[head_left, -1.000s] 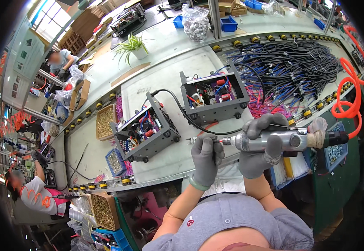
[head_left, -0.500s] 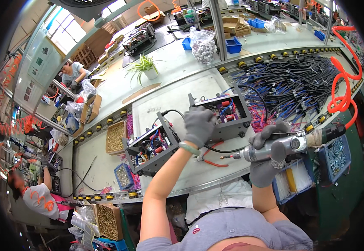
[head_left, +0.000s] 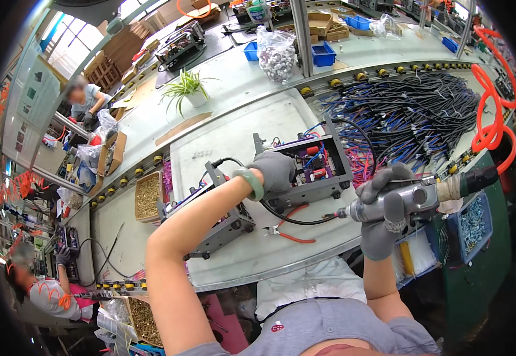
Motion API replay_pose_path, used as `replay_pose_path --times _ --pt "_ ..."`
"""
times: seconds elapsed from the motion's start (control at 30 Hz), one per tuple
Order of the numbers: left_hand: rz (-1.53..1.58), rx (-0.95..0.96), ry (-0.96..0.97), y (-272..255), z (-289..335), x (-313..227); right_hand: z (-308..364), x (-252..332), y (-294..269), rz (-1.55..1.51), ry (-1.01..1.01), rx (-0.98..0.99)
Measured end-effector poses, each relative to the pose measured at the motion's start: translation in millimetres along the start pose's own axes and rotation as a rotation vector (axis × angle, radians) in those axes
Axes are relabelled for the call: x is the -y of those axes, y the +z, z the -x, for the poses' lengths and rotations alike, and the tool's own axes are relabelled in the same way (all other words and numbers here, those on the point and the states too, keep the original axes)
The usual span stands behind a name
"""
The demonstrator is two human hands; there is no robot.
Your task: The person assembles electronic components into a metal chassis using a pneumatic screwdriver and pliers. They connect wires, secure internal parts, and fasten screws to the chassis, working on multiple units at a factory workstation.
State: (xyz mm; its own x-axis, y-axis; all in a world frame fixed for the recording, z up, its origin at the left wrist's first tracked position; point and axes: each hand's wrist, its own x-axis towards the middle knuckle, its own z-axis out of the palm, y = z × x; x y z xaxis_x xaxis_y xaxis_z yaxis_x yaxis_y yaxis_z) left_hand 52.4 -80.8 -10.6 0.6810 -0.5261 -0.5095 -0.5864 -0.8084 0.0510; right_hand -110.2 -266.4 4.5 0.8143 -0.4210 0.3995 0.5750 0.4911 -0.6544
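Note:
Two dark grey metal cases with open tops and wired circuit boards inside stand on the bench. Over the left end of the right case (head_left: pixel 323 193) lies my gloved left hand (head_left: pixel 274 172), closed on it, with its fingertips partly hidden. A green bangle circles that wrist. My forearm covers part of the left case (head_left: pixel 225 232). In my gloved right hand (head_left: pixel 388 207) is a silver air screwdriver (head_left: pixel 409 203), held level, its bit pointing left. Red-handled cutters (head_left: pixel 293 231) lie on the bench below the right case, near a black cable (head_left: pixel 296 221).
A heap of black cables (head_left: pixel 406 118) fills the right of the line. Blue bins of screws (head_left: pixel 472 228) hang by the near edge. A box of brass parts (head_left: pixel 148 197) stands left. An orange coiled air hose (head_left: pixel 488 133) hangs right. Two co-workers sit at left.
My left hand has moved slightly left and down over the right case, its elbow swinging outward to the left. The screwdriver stays in my right hand. The whole view has shifted a little.

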Motion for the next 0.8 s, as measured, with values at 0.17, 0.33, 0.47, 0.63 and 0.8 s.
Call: replay_pose_path --times 0.17,0.33,0.47,0.63,0.8 --pt "0.171 -0.051 0.014 -2.0 13.7 2.9 -37.3 -32.4 13.6 -0.031 -0.052 0.042" --pt "0.180 -0.070 0.049 1.4 9.7 6.0 -55.0 -79.6 9.5 -0.198 0.290 0.061" --pt "0.189 -0.057 0.056 -3.1 10.5 5.5 -55.9 -99.3 11.5 -0.076 0.209 0.149" --pt "0.174 -0.052 0.070 -4.5 9.9 5.8 -52.0 -115.2 9.2 0.012 0.257 0.210" --pt "0.215 -0.236 0.181 25.0 -3.8 18.8 -54.3 -119.8 35.6 0.376 0.072 0.322"
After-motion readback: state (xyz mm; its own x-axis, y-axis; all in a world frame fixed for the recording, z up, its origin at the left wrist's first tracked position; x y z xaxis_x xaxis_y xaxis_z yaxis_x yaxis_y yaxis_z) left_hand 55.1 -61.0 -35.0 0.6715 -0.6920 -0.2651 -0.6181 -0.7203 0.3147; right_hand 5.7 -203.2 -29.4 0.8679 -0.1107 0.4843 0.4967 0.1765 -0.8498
